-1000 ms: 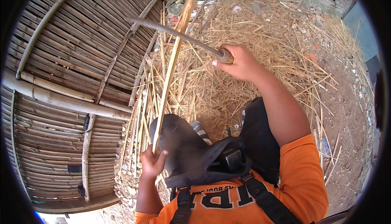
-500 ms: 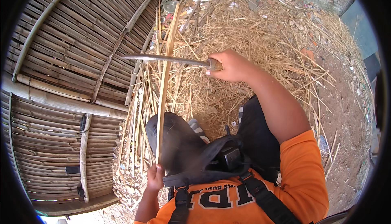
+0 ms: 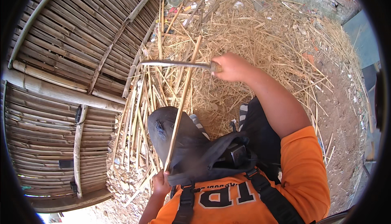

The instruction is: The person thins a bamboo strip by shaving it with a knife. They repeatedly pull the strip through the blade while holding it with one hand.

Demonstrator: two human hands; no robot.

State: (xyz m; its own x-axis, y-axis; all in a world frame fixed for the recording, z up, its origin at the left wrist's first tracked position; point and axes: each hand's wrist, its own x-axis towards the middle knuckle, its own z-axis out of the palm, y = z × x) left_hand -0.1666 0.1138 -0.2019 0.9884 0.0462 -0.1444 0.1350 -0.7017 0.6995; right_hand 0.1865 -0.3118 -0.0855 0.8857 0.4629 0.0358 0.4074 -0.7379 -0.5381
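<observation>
My left hand (image 3: pixel 161 182), down by my left side, is closed round the lower end of a long, thin bamboo strip (image 3: pixel 178 116). The strip slants up and away past my left knee, its far end leaning right. In my right hand (image 3: pixel 233 66), held out ahead, is the wooden handle of a machete (image 3: pixel 165 63). Its narrow, dark blade points left, edge-on to view, and crosses the upper part of the strip. I cannot tell whether blade and strip touch.
A bamboo slat wall (image 3: pixel 53 45) stands close on the left. Split bamboo strips (image 3: pixel 132 130) lie along its foot. Shavings (image 3: pixel 244 32) cover the ground ahead, with bits of litter farther off. Bare soil (image 3: pixel 338 102) shows at right, and a masonry wall (image 3: pixel 285 0) closes the far side.
The strip's far end has swung right and come lower, its outline now narrower. The machete has shifted slightly right and nearer. Both hands keep their hold.
</observation>
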